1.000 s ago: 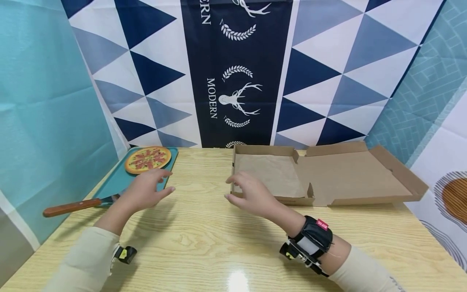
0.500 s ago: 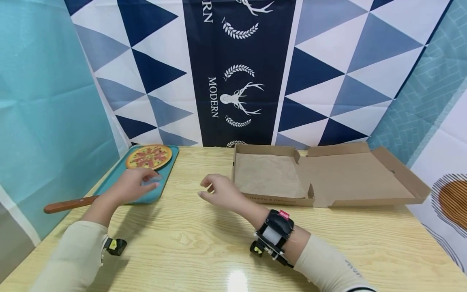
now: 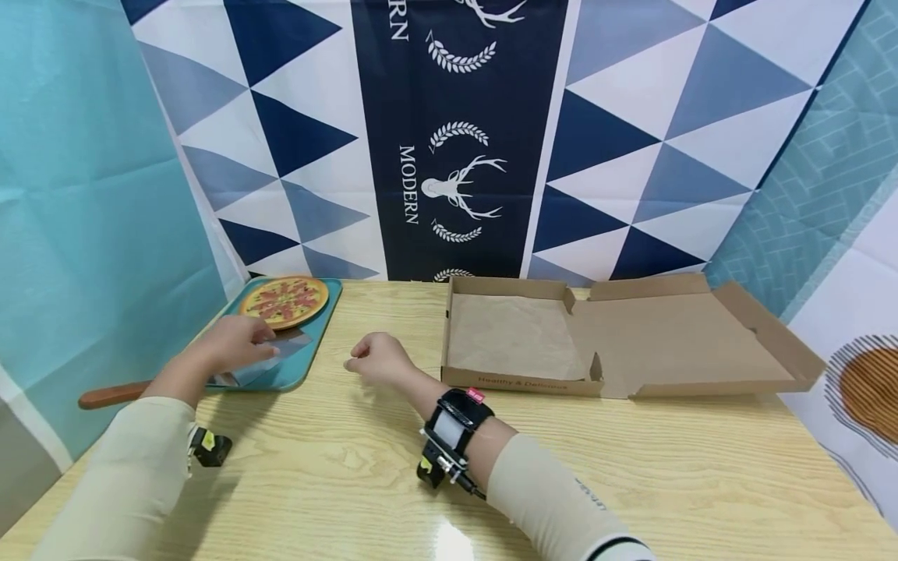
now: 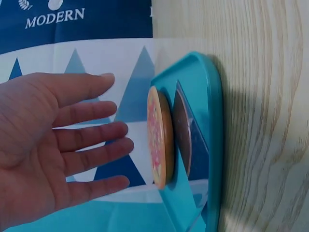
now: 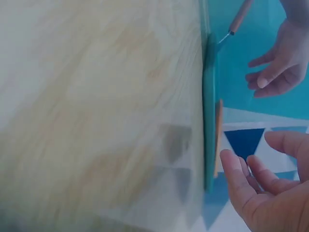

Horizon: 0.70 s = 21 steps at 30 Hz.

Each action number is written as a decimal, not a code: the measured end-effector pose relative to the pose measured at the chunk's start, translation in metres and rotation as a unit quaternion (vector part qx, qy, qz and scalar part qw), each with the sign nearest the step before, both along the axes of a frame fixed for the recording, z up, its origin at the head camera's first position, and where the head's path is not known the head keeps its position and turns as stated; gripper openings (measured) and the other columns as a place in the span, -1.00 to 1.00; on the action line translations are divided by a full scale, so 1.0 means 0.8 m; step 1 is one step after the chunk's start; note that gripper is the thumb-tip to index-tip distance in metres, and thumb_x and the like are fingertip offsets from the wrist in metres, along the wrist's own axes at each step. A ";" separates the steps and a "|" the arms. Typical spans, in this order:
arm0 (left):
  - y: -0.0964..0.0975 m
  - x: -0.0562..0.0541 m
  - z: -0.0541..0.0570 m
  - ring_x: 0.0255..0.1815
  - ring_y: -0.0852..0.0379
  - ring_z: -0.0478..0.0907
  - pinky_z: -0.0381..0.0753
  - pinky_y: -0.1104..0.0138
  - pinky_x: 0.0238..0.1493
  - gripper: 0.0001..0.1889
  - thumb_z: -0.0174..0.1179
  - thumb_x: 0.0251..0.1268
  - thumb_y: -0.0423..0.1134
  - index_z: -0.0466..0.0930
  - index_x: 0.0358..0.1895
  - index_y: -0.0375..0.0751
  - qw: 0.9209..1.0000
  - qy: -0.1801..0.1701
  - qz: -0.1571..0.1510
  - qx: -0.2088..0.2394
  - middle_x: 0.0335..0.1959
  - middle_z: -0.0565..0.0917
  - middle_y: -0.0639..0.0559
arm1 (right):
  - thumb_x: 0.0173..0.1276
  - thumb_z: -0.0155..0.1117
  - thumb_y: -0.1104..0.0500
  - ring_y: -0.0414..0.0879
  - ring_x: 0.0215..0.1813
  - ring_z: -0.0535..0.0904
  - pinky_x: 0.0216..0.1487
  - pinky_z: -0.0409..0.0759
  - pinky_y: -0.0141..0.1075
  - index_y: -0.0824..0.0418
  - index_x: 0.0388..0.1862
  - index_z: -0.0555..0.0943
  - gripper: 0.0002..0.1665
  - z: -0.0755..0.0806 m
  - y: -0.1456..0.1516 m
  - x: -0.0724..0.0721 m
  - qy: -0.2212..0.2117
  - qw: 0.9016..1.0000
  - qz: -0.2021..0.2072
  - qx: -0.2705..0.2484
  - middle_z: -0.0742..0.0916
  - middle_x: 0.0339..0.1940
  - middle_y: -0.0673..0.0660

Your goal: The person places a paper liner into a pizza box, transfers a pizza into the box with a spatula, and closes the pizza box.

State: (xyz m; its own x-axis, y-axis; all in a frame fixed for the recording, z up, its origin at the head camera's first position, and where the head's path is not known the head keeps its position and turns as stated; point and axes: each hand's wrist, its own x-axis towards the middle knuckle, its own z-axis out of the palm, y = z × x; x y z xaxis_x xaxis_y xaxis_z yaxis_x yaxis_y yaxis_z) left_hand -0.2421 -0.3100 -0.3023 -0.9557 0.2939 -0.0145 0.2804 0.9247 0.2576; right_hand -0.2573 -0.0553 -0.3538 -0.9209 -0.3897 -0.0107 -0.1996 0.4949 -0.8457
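Note:
My left hand (image 3: 235, 343) hovers over the front left of a teal tray (image 3: 319, 335), its fingers extended and holding nothing in the left wrist view. A round pizza (image 3: 284, 301) with red toppings lies toward the tray's back, just beyond those fingers. Between hand and pizza, the shiny metal blade (image 4: 197, 140) of a pizza server rests on the tray and mirrors the pizza. Its wooden handle (image 3: 112, 395) juts past the tray's left edge, partly hidden behind my left forearm. Right of the tray, my right hand (image 3: 382, 360) is above the table with loosely bent fingers and nothing in them.
An unfolded cardboard pizza box (image 3: 522, 383) stands right of centre, with paper lining (image 3: 519, 335) inside. Its lid (image 3: 701, 335) lies spread to the right. Patterned cloth (image 3: 456, 140) hangs close behind the table (image 3: 365, 467), and a teal sheet (image 3: 91, 218) closes off the left side.
My right hand has travelled left from the box's front left corner toward the tray. My left hand has shifted left and slightly down, uncovering more of the tray and the server's blade.

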 end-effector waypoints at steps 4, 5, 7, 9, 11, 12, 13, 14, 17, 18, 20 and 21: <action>-0.009 -0.001 0.002 -0.08 -0.29 0.57 0.58 -0.07 -0.10 -0.57 0.24 0.30 -0.14 0.58 -0.01 -0.51 0.999 -0.022 0.014 -0.020 -0.14 0.64 -0.35 | 0.31 0.36 0.25 -0.02 -0.36 0.68 -0.31 0.68 -0.31 0.35 -0.13 0.64 -0.79 -0.005 -0.025 -0.002 -0.078 0.994 -0.041 -0.058 0.65 -0.30 0.08; -0.011 -0.001 0.003 -0.07 -0.30 0.57 0.58 -0.07 -0.10 -0.57 0.24 0.30 -0.14 0.58 -0.01 -0.52 0.999 -0.026 0.018 -0.023 -0.13 0.64 -0.36 | 0.31 0.36 0.26 -0.03 -0.36 0.68 -0.31 0.69 -0.30 0.35 -0.14 0.64 -0.80 -0.005 -0.031 -0.001 -0.091 0.992 -0.049 -0.069 0.65 -0.33 0.08; -0.015 0.000 0.005 -0.06 -0.32 0.56 0.58 -0.07 -0.10 -0.56 0.24 0.30 -0.14 0.57 0.00 -0.53 0.999 -0.033 0.025 -0.029 -0.12 0.63 -0.38 | 0.30 0.36 0.29 -0.03 -0.36 0.67 -0.29 0.69 -0.27 0.35 -0.19 0.63 -0.83 -0.006 -0.043 0.000 -0.110 0.988 -0.060 -0.088 0.63 -0.34 0.09; -0.019 0.001 0.007 -0.05 -0.35 0.55 0.57 -0.08 -0.09 -0.55 0.24 0.30 -0.14 0.55 0.01 -0.55 0.998 -0.040 0.031 -0.031 -0.10 0.62 -0.42 | 0.29 0.36 0.30 0.00 -0.35 0.69 -0.28 0.70 -0.24 0.34 -0.24 0.63 -0.87 -0.007 -0.053 0.001 -0.126 0.984 -0.073 -0.103 0.64 -0.35 0.10; -0.023 0.003 0.008 -0.04 -0.37 0.54 0.57 -0.09 -0.09 -0.53 0.24 0.31 -0.15 0.54 0.02 -0.57 0.998 -0.047 0.034 -0.035 -0.08 0.60 -0.45 | 0.28 0.36 0.31 0.03 -0.34 0.70 -0.28 0.70 -0.22 0.33 -0.28 0.61 -0.90 -0.011 -0.062 0.001 -0.138 0.980 -0.085 -0.119 0.64 -0.34 0.11; -0.026 0.003 0.009 -0.04 -0.38 0.54 0.56 -0.10 -0.08 -0.52 0.24 0.30 -0.15 0.53 0.03 -0.58 0.997 -0.051 0.035 -0.037 -0.08 0.60 -0.46 | 0.28 0.36 0.32 0.04 -0.34 0.70 -0.28 0.70 -0.22 0.32 -0.29 0.61 -0.90 -0.014 -0.066 0.000 -0.142 0.978 -0.095 -0.123 0.64 -0.34 0.11; -0.028 0.003 0.008 -0.03 -0.39 0.53 0.56 -0.10 -0.08 -0.52 0.24 0.31 -0.15 0.52 0.03 -0.59 0.997 -0.055 0.037 -0.038 -0.07 0.59 -0.48 | 0.27 0.37 0.32 0.04 -0.35 0.70 -0.30 0.70 -0.22 0.31 -0.30 0.60 -0.90 -0.017 -0.069 -0.001 -0.145 0.976 -0.105 -0.125 0.64 -0.33 0.12; -0.031 0.004 0.008 -0.02 -0.40 0.52 0.55 -0.11 -0.07 -0.51 0.24 0.30 -0.15 0.52 0.04 -0.59 0.997 -0.058 0.039 -0.039 -0.06 0.58 -0.49 | 0.27 0.37 0.33 0.05 -0.36 0.70 -0.30 0.70 -0.22 0.31 -0.30 0.59 -0.89 -0.020 -0.072 -0.002 -0.147 0.974 -0.115 -0.128 0.64 -0.34 0.13; -0.039 0.008 0.007 -0.02 -0.42 0.51 0.55 -0.11 -0.08 -0.48 0.25 0.29 -0.13 0.51 0.05 -0.61 0.996 -0.063 0.044 -0.043 -0.07 0.58 -0.49 | 0.24 0.39 0.36 0.02 -0.40 0.68 -0.33 0.70 -0.24 0.31 -0.29 0.57 -0.86 -0.030 -0.081 -0.004 -0.143 0.970 -0.138 -0.138 0.61 -0.32 0.13; -0.042 0.009 0.006 -0.03 -0.42 0.51 0.56 -0.11 -0.09 -0.48 0.26 0.29 -0.14 0.51 0.05 -0.61 0.996 -0.064 0.046 -0.043 -0.08 0.58 -0.49 | 0.23 0.40 0.37 0.02 -0.41 0.67 -0.35 0.69 -0.24 0.32 -0.30 0.57 -0.85 -0.033 -0.084 -0.005 -0.143 0.968 -0.147 -0.143 0.61 -0.32 0.15; -0.047 0.012 0.006 -0.05 -0.40 0.52 0.56 -0.10 -0.11 -0.48 0.27 0.28 -0.13 0.51 0.04 -0.61 0.996 -0.066 0.049 -0.044 -0.11 0.59 -0.47 | 0.21 0.41 0.38 0.01 -0.44 0.66 -0.36 0.69 -0.26 0.32 -0.31 0.57 -0.84 -0.036 -0.091 -0.006 -0.143 0.966 -0.159 -0.148 0.60 -0.31 0.15; -0.048 0.013 0.005 -0.06 -0.40 0.53 0.57 -0.10 -0.12 -0.48 0.28 0.28 -0.13 0.51 0.03 -0.62 0.996 -0.066 0.048 -0.044 -0.12 0.60 -0.47 | 0.20 0.42 0.39 0.02 -0.45 0.67 -0.37 0.69 -0.25 0.32 -0.31 0.57 -0.83 -0.037 -0.095 -0.006 -0.144 0.964 -0.164 -0.150 0.60 -0.31 0.15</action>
State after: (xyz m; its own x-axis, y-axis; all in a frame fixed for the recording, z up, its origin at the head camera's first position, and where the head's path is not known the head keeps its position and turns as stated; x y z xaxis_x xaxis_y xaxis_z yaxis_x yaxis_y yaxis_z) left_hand -0.2316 -0.3485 -0.2982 -0.9674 0.1929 -0.1640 0.1582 0.9662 0.2035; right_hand -0.2619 -0.1310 -0.3835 -0.9709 -0.1026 -0.2162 0.1904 0.2163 -0.9576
